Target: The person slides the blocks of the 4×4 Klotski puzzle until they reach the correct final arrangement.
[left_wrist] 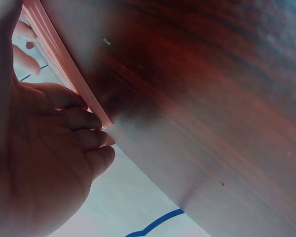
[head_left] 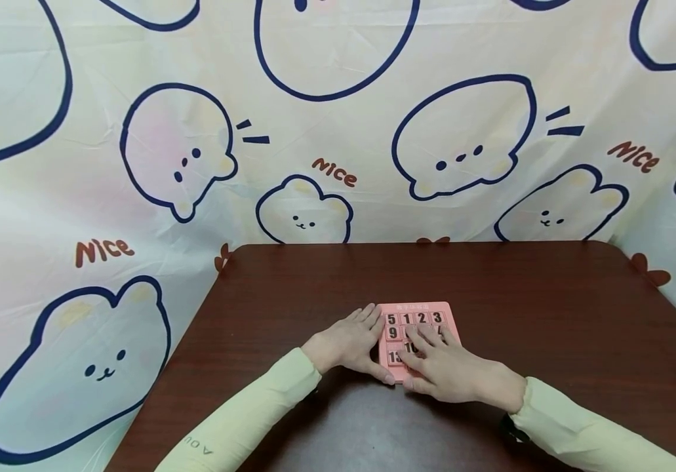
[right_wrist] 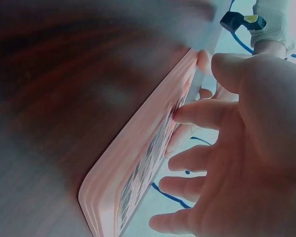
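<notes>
A pink sliding number puzzle lies flat on the table, with black numbers on its tiles. Along its left edge rests my left hand, fingers extended and the thumb by the near left corner. In the left wrist view, the fingertips of this hand touch the side of the puzzle frame. My right hand is spread over the lower right tiles and covers several of them. The right wrist view shows a finger of this hand touching the tile area, while other fingers are held off the puzzle.
The dark brown wooden table extends around the puzzle on all sides. Behind it and at the left hangs a pale cloth with blue-outlined cartoon animals. A dark band shows under the right sleeve.
</notes>
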{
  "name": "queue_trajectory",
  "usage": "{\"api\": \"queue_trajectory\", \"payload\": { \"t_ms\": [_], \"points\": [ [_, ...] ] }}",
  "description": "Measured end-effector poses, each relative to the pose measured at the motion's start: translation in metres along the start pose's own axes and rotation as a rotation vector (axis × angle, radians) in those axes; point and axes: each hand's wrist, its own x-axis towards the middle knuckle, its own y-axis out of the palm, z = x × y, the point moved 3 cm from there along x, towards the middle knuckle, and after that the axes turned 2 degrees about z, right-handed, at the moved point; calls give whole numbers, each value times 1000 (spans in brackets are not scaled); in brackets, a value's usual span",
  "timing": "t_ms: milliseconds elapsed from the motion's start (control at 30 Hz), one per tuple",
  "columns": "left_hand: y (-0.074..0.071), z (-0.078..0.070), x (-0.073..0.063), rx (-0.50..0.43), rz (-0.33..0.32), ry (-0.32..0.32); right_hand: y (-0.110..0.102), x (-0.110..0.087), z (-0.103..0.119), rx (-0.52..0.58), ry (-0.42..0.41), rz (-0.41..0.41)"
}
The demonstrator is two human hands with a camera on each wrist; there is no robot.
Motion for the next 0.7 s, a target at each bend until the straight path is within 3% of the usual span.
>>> {"api": "queue_trajectory", "payload": {
  "t_ms": [433,567,700],
  "points": [
    [1,-1,0,-2,3,-8,0,-13,13,-8,-31,-16],
    [1,-1,0,7,-6,-8,-5,-7,10,-39,-38,-48],
    [2,0,-1,16,-15,-1,-8,4,-1,-35,8,-55]
  ]
}}
